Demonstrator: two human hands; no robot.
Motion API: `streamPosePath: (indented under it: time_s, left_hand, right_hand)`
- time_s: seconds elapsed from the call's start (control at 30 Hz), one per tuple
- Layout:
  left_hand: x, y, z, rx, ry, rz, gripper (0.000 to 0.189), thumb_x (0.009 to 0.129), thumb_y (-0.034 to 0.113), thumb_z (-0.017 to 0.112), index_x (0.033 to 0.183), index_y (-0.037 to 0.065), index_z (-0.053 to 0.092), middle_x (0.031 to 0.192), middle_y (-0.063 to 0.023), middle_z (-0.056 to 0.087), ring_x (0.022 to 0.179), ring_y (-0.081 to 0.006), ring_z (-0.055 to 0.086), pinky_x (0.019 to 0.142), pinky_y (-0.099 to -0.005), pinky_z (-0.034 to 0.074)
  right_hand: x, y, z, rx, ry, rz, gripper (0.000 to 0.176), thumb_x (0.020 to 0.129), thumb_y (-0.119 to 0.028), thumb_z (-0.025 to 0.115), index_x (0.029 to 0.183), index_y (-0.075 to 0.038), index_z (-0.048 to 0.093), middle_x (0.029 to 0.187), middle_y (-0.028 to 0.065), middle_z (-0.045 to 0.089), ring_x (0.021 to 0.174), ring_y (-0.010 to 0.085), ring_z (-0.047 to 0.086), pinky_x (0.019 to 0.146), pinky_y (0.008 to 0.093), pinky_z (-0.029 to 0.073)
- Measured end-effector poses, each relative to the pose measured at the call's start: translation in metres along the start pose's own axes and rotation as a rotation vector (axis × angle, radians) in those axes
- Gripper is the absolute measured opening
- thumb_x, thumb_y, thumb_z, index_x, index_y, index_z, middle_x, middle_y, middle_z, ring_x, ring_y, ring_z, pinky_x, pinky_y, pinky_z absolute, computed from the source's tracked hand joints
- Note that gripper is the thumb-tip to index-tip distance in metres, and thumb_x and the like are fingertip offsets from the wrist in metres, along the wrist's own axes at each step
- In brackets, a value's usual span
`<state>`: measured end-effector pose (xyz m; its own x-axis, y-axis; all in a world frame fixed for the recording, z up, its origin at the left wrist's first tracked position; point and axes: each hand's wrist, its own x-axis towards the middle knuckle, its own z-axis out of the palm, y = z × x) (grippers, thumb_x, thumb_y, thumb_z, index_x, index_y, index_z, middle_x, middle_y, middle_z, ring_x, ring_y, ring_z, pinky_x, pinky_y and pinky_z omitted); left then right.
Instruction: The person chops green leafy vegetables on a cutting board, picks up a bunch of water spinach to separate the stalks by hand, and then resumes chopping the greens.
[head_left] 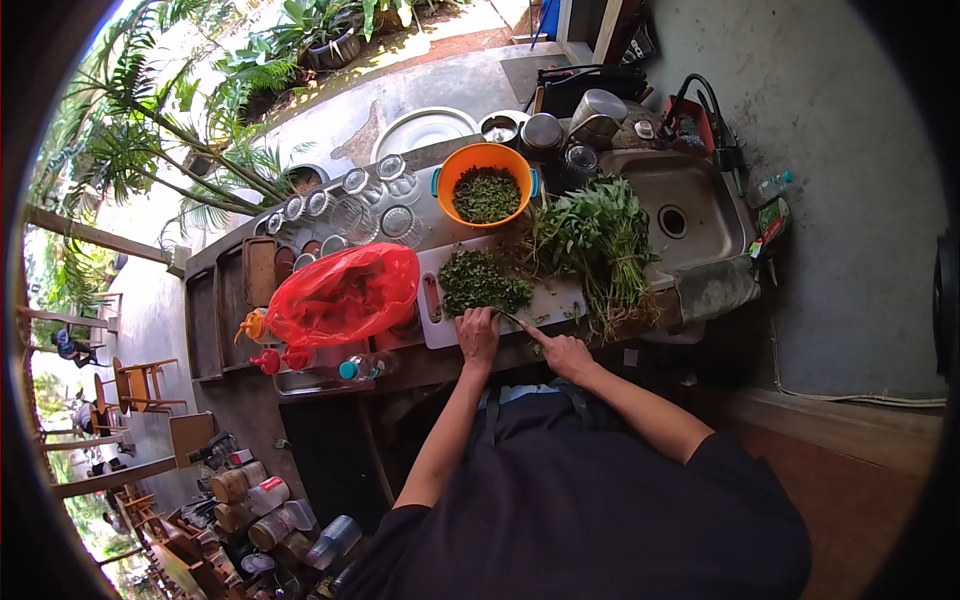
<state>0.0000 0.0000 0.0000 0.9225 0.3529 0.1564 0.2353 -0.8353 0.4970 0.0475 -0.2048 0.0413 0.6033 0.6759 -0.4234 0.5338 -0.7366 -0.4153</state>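
A white cutting board (556, 296) lies on the counter with a heap of chopped leafy greens (478, 282) on it. My left hand (478, 335) is at the heap's near edge, its fingers bent and closed on the greens. From the right, my right hand (566, 356) grips a knife (511, 318), index finger stretched along it. Only a thin dark part of the blade shows beside the left fingertips; the handle is hidden in the hand. Uncut leafy stems (600, 235) cover the board's right end. Behind the board, an orange colander (457, 165) holds more chopped greens.
A red plastic bag (345, 295) and a bottle with a turquoise cap (368, 366) stand left of the board. Several glass jars (400, 226) line the counter behind the bag. At the right is a metal sink (706, 190) with a cloth (716, 290) over its front edge.
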Motion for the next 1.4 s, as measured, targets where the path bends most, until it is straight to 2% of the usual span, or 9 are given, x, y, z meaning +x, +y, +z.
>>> streamPosePath:
  time_s: [0.1,0.2,0.27,0.5,0.6,0.7,0.77,0.97,1.4]
  left_hand:
    - [0.005,-0.001,-0.006,0.022,0.042,0.027,0.009,0.083,0.017,0.073,0.09,0.012,0.072,0.095,-0.0034,0.068,0.096,-0.0236,0.06,0.083,-0.0392,0.041]
    - [0.002,0.002,-0.008,0.039,0.087,0.028,0.01,0.082,0.016,0.073,0.091,0.012,0.075,0.09,-0.0033,0.068,0.094,-0.0243,0.061,0.082,-0.039,0.043]
    - [0.001,0.001,-0.008,0.054,0.079,0.062,0.01,0.082,0.013,0.072,0.091,0.013,0.076,0.089,-0.0031,0.067,0.092,-0.0243,0.061,0.082,-0.0388,0.043]
    - [-0.003,-0.006,-0.009,0.015,0.036,0.071,0.011,0.082,0.015,0.073,0.092,0.013,0.076,0.091,-0.0031,0.067,0.095,-0.023,0.06,0.084,-0.0375,0.042]
    - [-0.006,-0.009,-0.007,-0.019,0.043,0.072,0.011,0.082,0.012,0.071,0.093,0.013,0.076,0.094,-0.0035,0.069,0.096,-0.0228,0.061,0.086,-0.037,0.042]
    - [-0.007,-0.009,-0.006,-0.062,0.063,0.067,0.012,0.083,0.009,0.07,0.094,0.011,0.074,0.094,-0.0044,0.071,0.095,-0.0235,0.062,0.086,-0.037,0.042]
    - [-0.005,-0.006,-0.006,-0.126,0.088,-0.017,0.013,0.081,0.012,0.073,0.094,0.009,0.072,0.087,-0.0039,0.07,0.088,-0.0242,0.064,0.082,-0.0382,0.043]
    - [-0.006,-0.005,-0.008,-0.129,0.067,-0.049,0.014,0.081,0.016,0.076,0.092,0.01,0.069,0.081,-0.0047,0.068,0.082,-0.0238,0.062,0.08,-0.0379,0.042]
    - [-0.008,-0.008,-0.01,-0.145,0.064,-0.021,0.013,0.08,0.012,0.074,0.092,0.012,0.069,0.087,-0.0029,0.071,0.088,-0.0246,0.063,0.083,-0.0379,0.042]
  right_hand:
    - [0.01,-0.006,0.001,-0.012,0.068,0.021,0.082,0.09,-0.012,0.049,0.155,-0.048,0.014,0.079,0.0237,0.067,0.075,0.0451,0.068,0.074,0.0574,0.056]
    - [0.006,-0.006,0.002,0.02,0.07,0.001,0.082,0.09,-0.01,0.048,0.156,-0.047,0.014,0.079,0.0235,0.067,0.075,0.0449,0.068,0.073,0.0568,0.055]
    - [0.002,-0.004,0.002,-0.012,0.083,-0.019,0.08,0.092,-0.011,0.049,0.156,-0.044,0.014,0.078,0.0235,0.067,0.073,0.045,0.067,0.068,0.0569,0.055]
    - [-0.006,0.0,0.0,-0.012,0.099,-0.026,0.079,0.093,-0.012,0.048,0.157,-0.043,0.013,0.074,0.0236,0.066,0.068,0.0449,0.066,0.064,0.0575,0.054]
    - [-0.006,-0.005,-0.006,0.009,0.103,-0.006,0.077,0.094,-0.013,0.048,0.157,-0.042,0.016,0.074,0.0237,0.066,0.066,0.0449,0.066,0.063,0.0574,0.054]
    - [-0.009,-0.013,-0.011,0.011,0.11,-0.002,0.075,0.093,-0.013,0.049,0.157,-0.04,0.019,0.074,0.0236,0.066,0.067,0.0443,0.066,0.064,0.0567,0.055]
    - [-0.01,-0.017,-0.014,0.004,0.061,0.009,0.081,0.09,-0.008,0.048,0.157,-0.043,0.017,0.079,0.0226,0.068,0.073,0.0444,0.067,0.07,0.0572,0.055]
    - [-0.004,-0.016,-0.008,-0.05,0.052,-0.018,0.08,0.09,-0.008,0.047,0.157,-0.042,0.018,0.079,0.0221,0.068,0.073,0.0436,0.067,0.07,0.0562,0.055]
    - [0.001,-0.01,0.001,0.055,0.06,0.02,0.078,0.091,-0.013,0.048,0.155,-0.047,0.019,0.081,0.0244,0.067,0.076,0.0459,0.067,0.072,0.0574,0.054]
